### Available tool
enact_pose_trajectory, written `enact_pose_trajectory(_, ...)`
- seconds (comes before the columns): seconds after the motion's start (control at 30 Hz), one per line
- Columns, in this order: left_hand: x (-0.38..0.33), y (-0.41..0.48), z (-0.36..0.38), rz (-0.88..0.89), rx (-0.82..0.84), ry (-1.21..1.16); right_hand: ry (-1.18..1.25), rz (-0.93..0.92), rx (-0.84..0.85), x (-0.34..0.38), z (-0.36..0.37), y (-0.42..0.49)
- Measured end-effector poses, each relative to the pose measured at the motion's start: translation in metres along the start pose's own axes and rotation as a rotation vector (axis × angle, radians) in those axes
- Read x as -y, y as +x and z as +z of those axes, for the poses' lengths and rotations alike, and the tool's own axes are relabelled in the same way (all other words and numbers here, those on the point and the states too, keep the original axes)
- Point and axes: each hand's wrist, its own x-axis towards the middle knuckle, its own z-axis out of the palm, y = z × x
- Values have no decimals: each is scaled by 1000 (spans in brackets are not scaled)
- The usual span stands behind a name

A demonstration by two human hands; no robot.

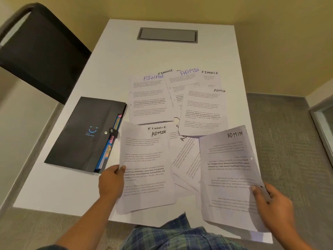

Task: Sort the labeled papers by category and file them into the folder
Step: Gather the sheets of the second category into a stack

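left hand (110, 181) pinches ADMIN sheet (146, 156), right hand (275, 208) another

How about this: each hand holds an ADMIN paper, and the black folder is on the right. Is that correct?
No. The head view shows the black folder on the left. The left hand holds the left ADMIN paper, the right hand the right ADMIN paper.

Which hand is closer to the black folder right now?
Left. The left hand pinches an ADMIN sheet just beside the folder; the right hand grips a second ADMIN sheet, across the pile.
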Motion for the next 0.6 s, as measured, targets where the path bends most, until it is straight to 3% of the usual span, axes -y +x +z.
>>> enact_pose_trajectory(0.17, -4, 8, -13, 98, 102, -102, 76, 14, -90, 29, 0, -20)
enact_pose_trajectory(0.43, 2, 25, -32, 149, 30, -158, 293, 136, -208, 78, 21, -40)
enact_pose_trajectory(0.6, -3, 36, -54, 173, 79, -395, 501, 121, -243, 109, 41, -49)
